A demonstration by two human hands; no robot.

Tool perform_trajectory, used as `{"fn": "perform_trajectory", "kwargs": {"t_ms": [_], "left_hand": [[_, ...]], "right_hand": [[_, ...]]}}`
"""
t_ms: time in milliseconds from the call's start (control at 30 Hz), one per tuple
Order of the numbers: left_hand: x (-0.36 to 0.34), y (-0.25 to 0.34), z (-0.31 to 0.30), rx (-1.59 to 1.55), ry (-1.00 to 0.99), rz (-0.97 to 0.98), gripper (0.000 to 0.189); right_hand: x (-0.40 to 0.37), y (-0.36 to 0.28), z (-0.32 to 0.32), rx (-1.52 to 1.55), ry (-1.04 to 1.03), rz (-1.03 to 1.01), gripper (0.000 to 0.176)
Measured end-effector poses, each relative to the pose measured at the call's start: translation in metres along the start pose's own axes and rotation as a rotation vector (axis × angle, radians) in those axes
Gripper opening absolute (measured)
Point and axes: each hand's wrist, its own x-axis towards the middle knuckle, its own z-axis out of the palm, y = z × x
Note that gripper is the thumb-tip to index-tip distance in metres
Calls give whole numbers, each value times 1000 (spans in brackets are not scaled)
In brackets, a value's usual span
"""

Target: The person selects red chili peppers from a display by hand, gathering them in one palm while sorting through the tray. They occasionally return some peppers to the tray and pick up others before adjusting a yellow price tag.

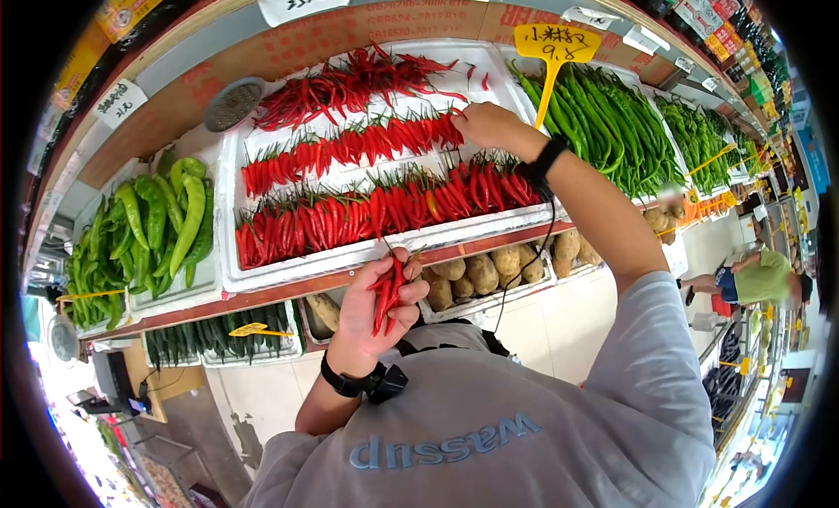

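My left hand (377, 309) is closed around a few red chili peppers (389, 291), held in front of the tray's near edge with the stems up. My right hand (491, 126) reaches over the white foam tray (229, 193). Its fingertips pinch at a red chili at the right end of the middle row (354, 144); the fingers partly hide it. Nearer to me, a thicker row of red chilies (376, 207) lies side by side with stems pointing away. At the tray's back is a loose, jumbled pile of red chilies (350, 81).
Long green peppers (603, 128) fill the tray to the right, beside a yellow price sign (557, 45). Broader green peppers (153, 219) lie to the left. A round metal dish (234, 106) sits by the tray's back left corner. Potatoes (482, 272) are on a lower shelf. Another person (760, 276) stands far right.
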Motion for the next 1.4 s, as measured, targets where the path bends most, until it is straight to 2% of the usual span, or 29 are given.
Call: {"fn": "perform_trajectory", "kwargs": {"t_ms": [133, 267, 367, 467, 500, 600, 667, 700, 733, 767, 867, 900, 967, 1000, 1067, 1267, 1333, 1400], "left_hand": [[-7, 4, 4, 58, 1, 30, 16], [-11, 7, 4, 81, 0, 31, 18], [-10, 6, 3, 79, 17, 40, 18], [-5, 3, 3, 69, 17, 26, 17], [-2, 0, 3, 73, 17, 67, 17], [7, -2, 3, 94, 15, 166, 16], [13, -6, 5, 111, 14, 227, 17], [18, -11, 10, 127, 59, 295, 16], [21, -14, 12, 147, 103, 357, 16], [27, -13, 1, 174, 2, 384, 18], [31, -25, 9, 268, 56, 470, 20], [32, -26, 7, 264, 39, 481, 21], [33, -28, 6, 263, 42, 495, 22], [33, -29, 6, 258, 47, 508, 23], [32, -29, 5, 268, 69, 506, 26], [27, -25, -5, 263, 83, 503, 38], [22, -22, -4, 313, 29, 506, 43], [17, -20, 0, 343, 64, 486, 44]], "right_hand": [[24, -9, 7, -60, -51, 124, 55], [13, -22, 2, -134, -57, 64, 53], [9, -11, 3, -16, 158, 16, 48], [-13, -3, -15, 87, 183, -4, 47], [-25, -5, -17, 165, 280, -101, 39], [-88, -41, -28, 364, 312, -257, 21], [-137, -75, -26, 587, 200, -337, 15], [-156, -87, -22, 604, 167, -443, 15], [-174, -101, -21, 571, 120, -436, 18], [-185, -108, -10, 606, 129, -443, 23], [-204, -126, 18, 533, 409, -406, 31], [-204, -128, 26, 536, 410, -403, 31], [-204, -130, 36, 715, 425, -133, 34], [-204, -129, 36, 790, 396, -85, 35], [-202, -123, 47, 745, 401, -157, 33], [-202, -122, 52, 778, 356, -188, 29], [-200, -121, 55, 813, 324, -155, 28], [-198, -122, 56, 843, 292, -127, 26]]}}
